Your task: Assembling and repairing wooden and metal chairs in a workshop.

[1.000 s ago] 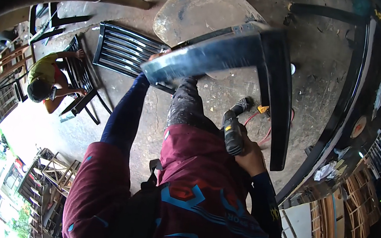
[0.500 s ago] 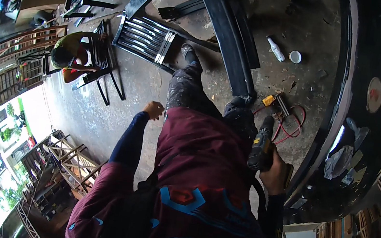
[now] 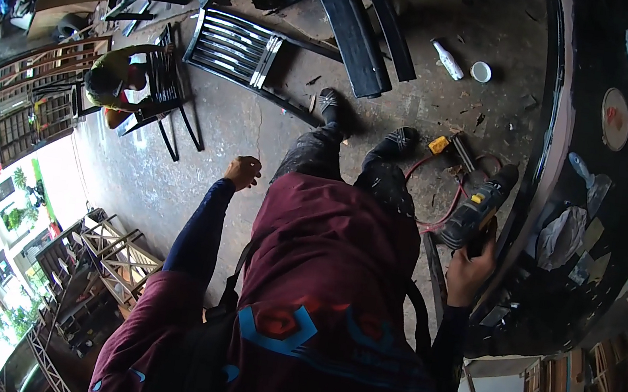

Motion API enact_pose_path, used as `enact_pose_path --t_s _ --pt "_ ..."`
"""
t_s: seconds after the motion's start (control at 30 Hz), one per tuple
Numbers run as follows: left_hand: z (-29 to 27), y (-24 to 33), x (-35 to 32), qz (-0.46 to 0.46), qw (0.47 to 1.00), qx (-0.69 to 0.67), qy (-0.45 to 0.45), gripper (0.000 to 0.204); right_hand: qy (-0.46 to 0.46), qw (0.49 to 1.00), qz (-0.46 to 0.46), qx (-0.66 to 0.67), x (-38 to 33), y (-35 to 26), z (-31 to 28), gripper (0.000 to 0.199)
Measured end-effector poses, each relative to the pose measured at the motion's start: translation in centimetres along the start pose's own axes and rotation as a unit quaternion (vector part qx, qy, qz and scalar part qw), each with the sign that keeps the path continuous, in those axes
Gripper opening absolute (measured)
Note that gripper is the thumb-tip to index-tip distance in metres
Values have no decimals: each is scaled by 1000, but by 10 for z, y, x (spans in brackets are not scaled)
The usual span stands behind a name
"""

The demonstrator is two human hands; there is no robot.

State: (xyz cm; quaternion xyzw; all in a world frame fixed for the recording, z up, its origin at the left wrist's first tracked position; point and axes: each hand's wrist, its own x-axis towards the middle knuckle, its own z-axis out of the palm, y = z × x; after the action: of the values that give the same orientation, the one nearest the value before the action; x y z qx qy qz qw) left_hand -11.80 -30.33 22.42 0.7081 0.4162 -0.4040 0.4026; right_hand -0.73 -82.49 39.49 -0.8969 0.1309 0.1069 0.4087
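My right hand is wrapped round a black-and-yellow cordless drill, held by the near edge of a dark work table on the right. My left hand hangs at my left side above the floor, its fingers loosely curled and a little apart, with nothing visible in it. On the floor beyond the drill lies a yellow-and-dark air tool with a red hose.
Ahead lie a black slatted chair and a long black curved board. A white bottle and white cup rest on the floor. The table holds a blue-handled scraper and crumpled plastic. Another person works on a chair at left.
My right hand has carried the drill forward and right, toward the table. My feet have shifted, and the chair and curved board now appear farther from me. The left hand moved slightly forward.
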Motion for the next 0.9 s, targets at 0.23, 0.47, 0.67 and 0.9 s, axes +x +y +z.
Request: enact_pose_path --t_s 0.23,0.47,0.67,0.9 --pt "5 14 -12 28 999 -32 12 27 55 997 13 -49 16 28 -29 65" --pt "18 -8 -17 14 999 -39 -9 24 153 982 -31 -105 36 81 -77 70" --pt "19 -19 -17 20 999 -45 -21 18 208 951 13 -230 52 144 -109 65" --pt "20 -18 -19 19 1000 -13 -14 27 219 935 13 -277 58 170 -126 69"
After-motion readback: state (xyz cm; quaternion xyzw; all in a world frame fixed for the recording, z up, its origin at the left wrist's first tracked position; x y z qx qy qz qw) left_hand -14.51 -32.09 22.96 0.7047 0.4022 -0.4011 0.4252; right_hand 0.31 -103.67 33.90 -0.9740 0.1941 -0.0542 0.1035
